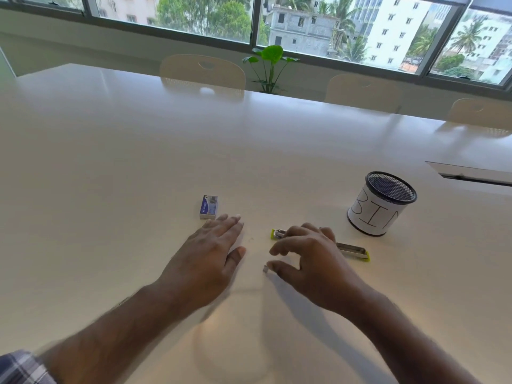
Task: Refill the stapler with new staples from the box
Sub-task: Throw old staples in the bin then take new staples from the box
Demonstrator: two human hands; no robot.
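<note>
A small blue staple box (pixel 209 207) lies flat on the white table (pixel 138 162), just beyond the fingertips of my left hand (pixel 213 253). That hand rests palm down with fingers spread and holds nothing. A yellow-green and metal stapler (pixel 353 251) lies opened out flat; its two ends show on either side of my right hand (pixel 307 253), which hovers over its middle with fingers curled and apart. A tiny metal bit, perhaps a piece of staples (pixel 265 269), lies at my right thumb tip; I cannot tell if the thumb touches it.
A black mesh cup with a white paper label reading "BIN" (pixel 381 206) stands right of the stapler. A cable hatch (pixel 471 173) is set into the table at far right. Chairs (pixel 202 72) and a potted plant (pixel 270 66) line the far edge below the windows.
</note>
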